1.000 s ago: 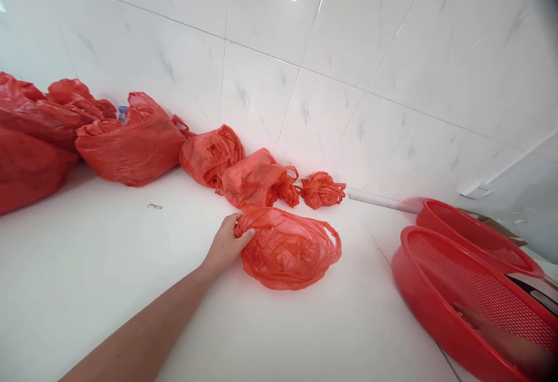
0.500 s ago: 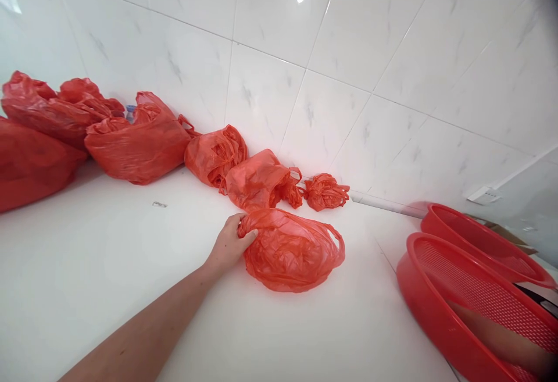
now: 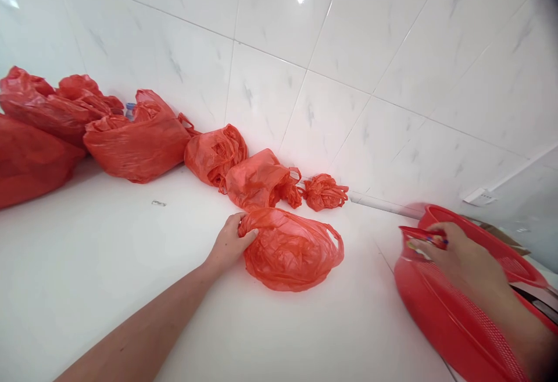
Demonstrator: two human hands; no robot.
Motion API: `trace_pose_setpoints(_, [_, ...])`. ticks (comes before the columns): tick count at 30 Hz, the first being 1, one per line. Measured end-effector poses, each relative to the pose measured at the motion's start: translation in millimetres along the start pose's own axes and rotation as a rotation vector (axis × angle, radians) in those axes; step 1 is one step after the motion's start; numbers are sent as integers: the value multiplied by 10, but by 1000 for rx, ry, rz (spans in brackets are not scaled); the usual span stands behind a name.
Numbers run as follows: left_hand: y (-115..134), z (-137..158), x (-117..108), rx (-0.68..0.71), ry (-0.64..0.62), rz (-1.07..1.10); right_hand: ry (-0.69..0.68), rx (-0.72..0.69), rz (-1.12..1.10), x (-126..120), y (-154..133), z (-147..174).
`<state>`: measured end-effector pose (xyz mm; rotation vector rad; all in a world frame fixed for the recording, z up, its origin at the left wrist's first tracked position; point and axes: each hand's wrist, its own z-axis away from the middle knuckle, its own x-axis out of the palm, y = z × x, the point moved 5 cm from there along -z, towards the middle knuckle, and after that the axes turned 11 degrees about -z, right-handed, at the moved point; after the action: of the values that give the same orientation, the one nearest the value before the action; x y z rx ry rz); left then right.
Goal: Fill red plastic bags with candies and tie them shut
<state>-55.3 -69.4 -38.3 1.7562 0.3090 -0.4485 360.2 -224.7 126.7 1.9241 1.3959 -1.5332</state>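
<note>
My left hand [image 3: 233, 238] pinches the left rim of a thin red plastic bag [image 3: 294, 254]. The bag lies on the white tabletop [image 3: 331, 324] with its mouth spread and one handle loop on its right. Over the near red mesh basket [image 3: 436, 312], my right hand [image 3: 462, 257] grips a small red packet [image 3: 416, 234] with coloured print. Part of the packet is hidden by the fingers, and its contents cannot be made out.
Along the tiled wall [image 3: 270, 91] stand several filled or crumpled red bags [image 3: 137, 143]. A second red basket [image 3: 449, 216] sits behind the near one. A small clear scrap [image 3: 159, 203] lies on the table at left. A white socket [image 3: 479, 197] is low on the wall.
My right hand has risen out of the near basket and now holds the small red packet over its rim. The left hand and the opened bag stay where they were.
</note>
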Motion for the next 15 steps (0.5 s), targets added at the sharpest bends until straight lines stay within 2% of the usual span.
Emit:
trace_pose_setpoints(6, [0, 0, 0, -10, -19, 10, -444, -134, -585, 718, -1102, 377])
trace_pose_setpoints(9, [9, 0, -3, 3, -18, 6, -648, -128, -782, 1034, -1498, 585])
trace_pose_setpoints(11, [10, -1, -7, 6, -11, 11, -706, -104, -821, 1170, -1630, 656])
trace_pose_setpoints(15, [6, -2, -6, 2, -8, 3, -632, -143, -760, 1179, -1610, 588])
